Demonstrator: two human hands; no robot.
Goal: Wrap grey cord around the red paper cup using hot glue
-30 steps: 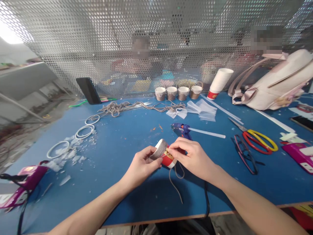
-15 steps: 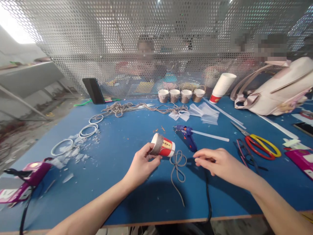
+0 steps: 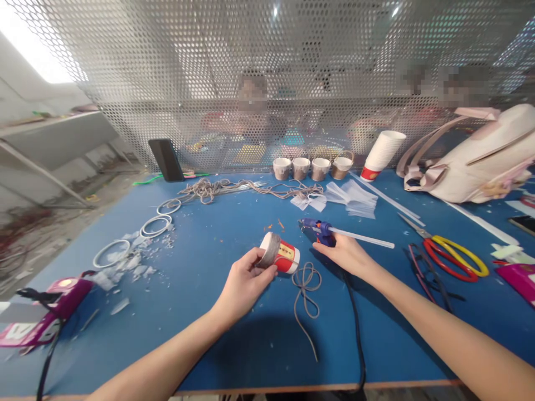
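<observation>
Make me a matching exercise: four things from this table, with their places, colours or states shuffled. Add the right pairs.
1. Cord-wrapped cup
2. Glue gun
3. Scissors
4. Stack of cups

A. Gripped by the right hand
B. Tilted, near the pale bag
C. Held in the left hand
D. Red and yellow handles

Pairs: 1-C, 2-A, 3-D, 4-B

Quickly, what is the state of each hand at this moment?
Left hand: closed, holding the paper cup.
Right hand: closed, holding the blue glue gun.
</observation>
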